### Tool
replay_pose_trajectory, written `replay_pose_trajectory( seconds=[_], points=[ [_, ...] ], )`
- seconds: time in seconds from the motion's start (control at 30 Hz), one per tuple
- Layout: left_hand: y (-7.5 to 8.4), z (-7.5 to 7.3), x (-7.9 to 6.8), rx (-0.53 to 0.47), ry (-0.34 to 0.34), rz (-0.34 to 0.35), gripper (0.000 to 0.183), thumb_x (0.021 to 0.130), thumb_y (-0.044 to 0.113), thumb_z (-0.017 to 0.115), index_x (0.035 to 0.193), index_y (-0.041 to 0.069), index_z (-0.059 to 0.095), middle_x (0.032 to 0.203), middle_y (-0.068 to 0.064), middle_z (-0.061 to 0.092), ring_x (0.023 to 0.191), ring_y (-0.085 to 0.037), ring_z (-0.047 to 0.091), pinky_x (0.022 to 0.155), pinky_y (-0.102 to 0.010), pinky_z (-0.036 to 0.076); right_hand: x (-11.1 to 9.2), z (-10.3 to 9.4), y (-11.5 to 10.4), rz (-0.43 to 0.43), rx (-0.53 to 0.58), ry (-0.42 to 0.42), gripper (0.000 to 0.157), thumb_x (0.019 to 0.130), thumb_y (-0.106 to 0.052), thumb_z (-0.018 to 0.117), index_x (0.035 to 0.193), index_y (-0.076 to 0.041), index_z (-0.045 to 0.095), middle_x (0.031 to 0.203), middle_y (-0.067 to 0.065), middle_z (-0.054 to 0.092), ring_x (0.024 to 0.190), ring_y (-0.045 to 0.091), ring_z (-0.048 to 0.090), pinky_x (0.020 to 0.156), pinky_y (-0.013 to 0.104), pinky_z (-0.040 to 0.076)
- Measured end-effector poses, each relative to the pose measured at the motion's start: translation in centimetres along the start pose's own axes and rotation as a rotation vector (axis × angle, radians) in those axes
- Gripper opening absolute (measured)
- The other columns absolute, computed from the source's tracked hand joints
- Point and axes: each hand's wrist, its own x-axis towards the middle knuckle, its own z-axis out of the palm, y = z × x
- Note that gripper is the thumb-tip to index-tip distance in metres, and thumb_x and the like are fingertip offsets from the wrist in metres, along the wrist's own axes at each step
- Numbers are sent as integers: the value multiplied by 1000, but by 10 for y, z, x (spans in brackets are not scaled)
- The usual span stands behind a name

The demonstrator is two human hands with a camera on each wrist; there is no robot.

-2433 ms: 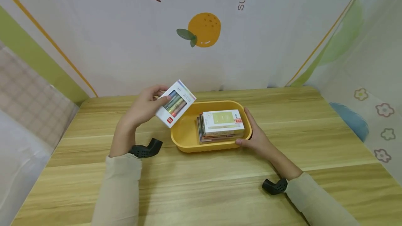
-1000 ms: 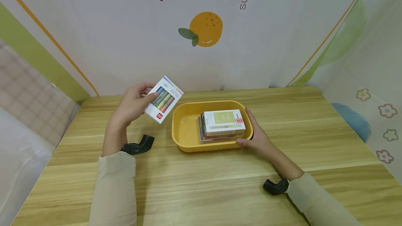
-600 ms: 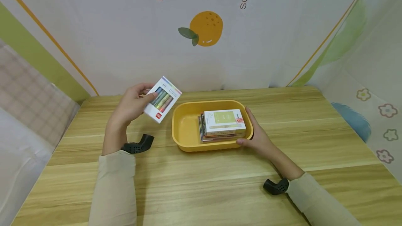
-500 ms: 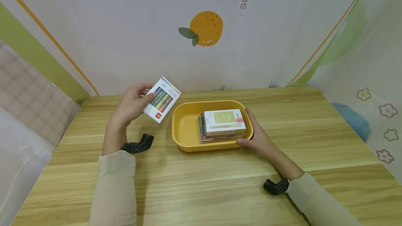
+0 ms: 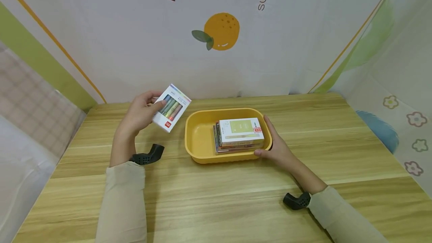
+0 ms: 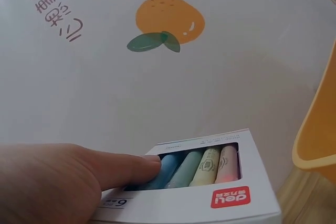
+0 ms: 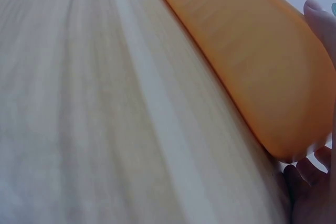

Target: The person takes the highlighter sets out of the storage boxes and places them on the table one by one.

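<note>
My left hand (image 5: 140,113) pinches a white box of highlighters (image 5: 177,102), the thumb lying across its window. Blue, green, yellow and pink barrels show through that window in the left wrist view, above a red label (image 6: 230,197). The box is tilted, held up to the left of a yellow plastic bin (image 5: 199,157) and apart from it. At the bin's right end my right hand (image 5: 278,151) grips the wall, its thumb on the front rim; the right wrist view shows fingers low at the bin's end. Inside, a white box with a green panel (image 5: 241,128) tops a stack.
Beneath the white box in the bin lie several flat, dark-edged items (image 5: 216,140). The bin's left part shows bare floor (image 5: 200,136). A wooden table (image 5: 216,198) carries everything. Behind it hangs a printed cloth (image 5: 135,48), with another at the right side.
My left hand has carried the box of highlighters leftward from over the bin's left end, then lowered and tipped it slightly. The right hand and bin stay in place.
</note>
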Motion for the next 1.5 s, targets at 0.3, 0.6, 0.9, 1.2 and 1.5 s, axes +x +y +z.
replay_pose_trajectory(
  seconds=[0.3, 0.6, 0.9, 1.2, 1.5],
  points=[
    [-6, -1, 1, 23, 45, -64, 50, 106, 27, 50, 148, 0, 45, 119, -18, 54, 84, -11, 57, 65, -17, 51, 0, 0, -1, -2, -13, 3, 128, 75, -49, 87, 164, -23, -1, 169, 14, 19, 149, 38, 33, 118, 60, 29],
    [-13, -3, 3, 3, 58, -89, 51, 106, 27, 49, 148, -1, 44, 120, -18, 53, 83, -7, 57, 66, -16, 52, -1, 1, -1, 5, -19, 6, 128, 75, -47, 88, 164, -21, -1, 168, 15, 21, 148, 38, 35, 117, 60, 30],
    [-16, 0, 5, 18, 93, -110, 50, 106, 27, 50, 147, -1, 46, 119, -18, 54, 83, -10, 55, 63, -18, 48, -1, 0, -1, 10, -22, 5, 126, 76, -45, 88, 164, -28, 0, 168, 14, 23, 146, 35, 37, 116, 58, 32],
    [-22, 3, 9, 10, 117, -123, 49, 105, 26, 51, 146, -1, 47, 116, -17, 54, 80, -9, 55, 59, -19, 46, -1, 0, 0, 8, -3, 3, 127, 75, -44, 88, 164, -24, 0, 169, 14, 19, 149, 37, 32, 119, 60, 28],
    [-27, 6, 13, -11, 119, -130, 50, 105, 25, 50, 146, -3, 46, 116, -19, 55, 84, -11, 57, 63, -17, 50, -2, 1, -2, 9, -7, 1, 127, 76, -44, 88, 164, -22, -1, 169, 14, 19, 148, 37, 34, 117, 59, 30]
  ],
)
